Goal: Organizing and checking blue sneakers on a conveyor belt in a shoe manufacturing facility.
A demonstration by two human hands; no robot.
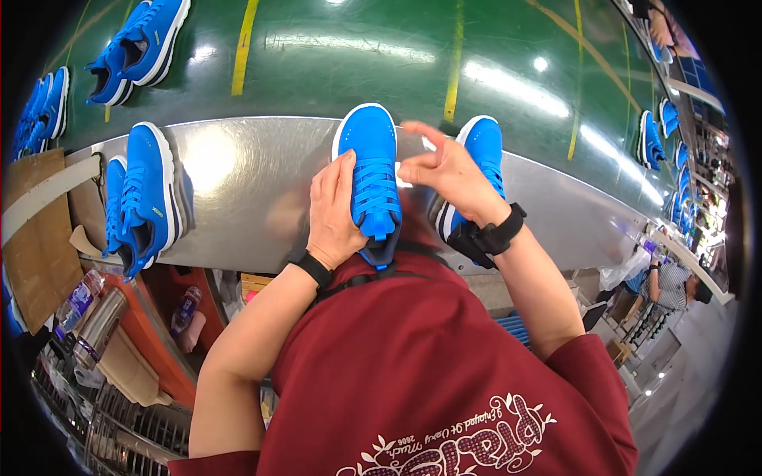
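Observation:
In front of me a blue sneaker (373,170) with a white sole stands on the metal ledge, toe pointing away, its blue laces crossed up to the tongue. My left hand (333,208) is wrapped round its left side near the heel. On the shoe's right, my right hand (446,168) is raised with thumb and forefinger apart and nothing visible between them. Behind that hand sits a second blue sneaker (482,151), partly hidden by my hand and wrist. Both wrists wear black bands.
Beyond the metal ledge (254,170) lies a green belt (341,71) with yellow lines. A pair of blue sneakers (147,190) stands on the ledge at left; another pair (139,51) is on the belt. Cardboard (36,230) and bottles (79,297) are at lower left. A person (671,285) is at far right.

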